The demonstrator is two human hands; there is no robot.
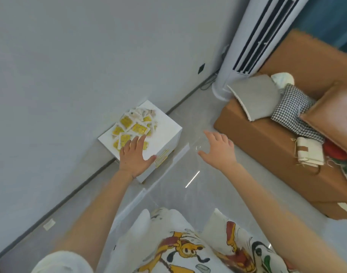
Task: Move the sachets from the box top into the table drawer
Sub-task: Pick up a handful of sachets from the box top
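Several yellow-and-white sachets [132, 127] lie in a loose pile on top of a small white box-like table [164, 127] against the wall. Its front carries a gold drawer handle [162, 158]; the drawer looks closed. My left hand [134, 154] hovers over the near corner of the box top with fingers spread, fingertips reaching the nearest sachets, holding nothing. My right hand [218, 149] is stretched out over the floor to the right of the box, fingers spread and empty.
A brown sofa [267, 138] with a grey cushion [253, 95], a checked cloth and a folded cream towel stands at right. A white tower fan [245, 46] rises behind it. A clear acrylic table [168, 194] stands between me and the box.
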